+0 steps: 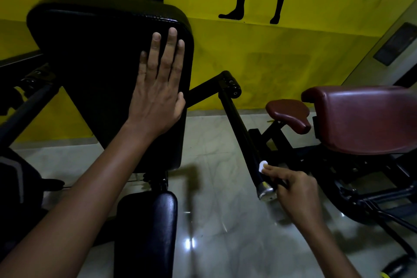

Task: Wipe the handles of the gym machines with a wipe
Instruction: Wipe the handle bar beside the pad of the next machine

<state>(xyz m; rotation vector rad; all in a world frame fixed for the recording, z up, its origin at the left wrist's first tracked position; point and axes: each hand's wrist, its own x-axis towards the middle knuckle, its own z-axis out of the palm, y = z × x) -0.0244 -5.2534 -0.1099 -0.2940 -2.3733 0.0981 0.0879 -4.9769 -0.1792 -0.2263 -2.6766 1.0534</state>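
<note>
Head view: right fingers (274, 170) pinch wipe (262, 166) on handle (252, 156); left fingers (168, 52) flat on black pad (101, 56).

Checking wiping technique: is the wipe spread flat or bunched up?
Bunched up: the wipe shows only as a small white wad pinched by the right hand against the black handle.
</note>
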